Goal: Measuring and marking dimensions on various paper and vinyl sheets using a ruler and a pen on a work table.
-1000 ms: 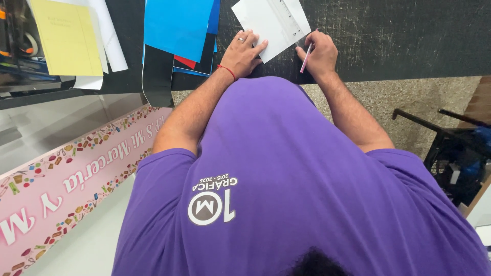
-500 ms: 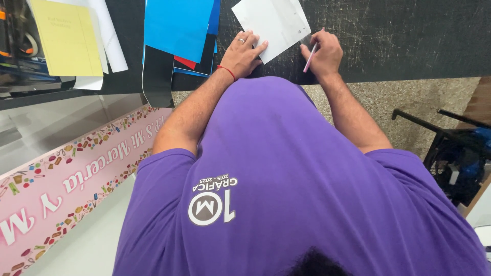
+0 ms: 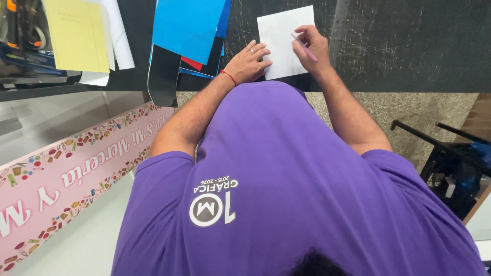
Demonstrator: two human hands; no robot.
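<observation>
1. Shifted since the earlier frame: right hand [image 3: 313,47] up onto the white sheet [image 3: 284,41], formerly just off its right edge; left hand [image 3: 249,63] kept pressed near the sheet's lower left corner.
2. Right-hand fingers pinched around a thin pink pen [image 3: 305,47], tip on the paper.
3. Left-hand fingers slightly spread, flat, fingertips on the sheet; red cord at the wrist.
4. Sheet lay on the dark tabletop [image 3: 409,46], close to its near edge, just right of the blue card stack [image 3: 189,28].
5. Yellow paper [image 3: 76,33] well apart, toward the left edge.
6. Risk, judged: sheet sliding or creasing under pen pressure if the left-hand hold lightened; smudged marks under the writing hand.
</observation>
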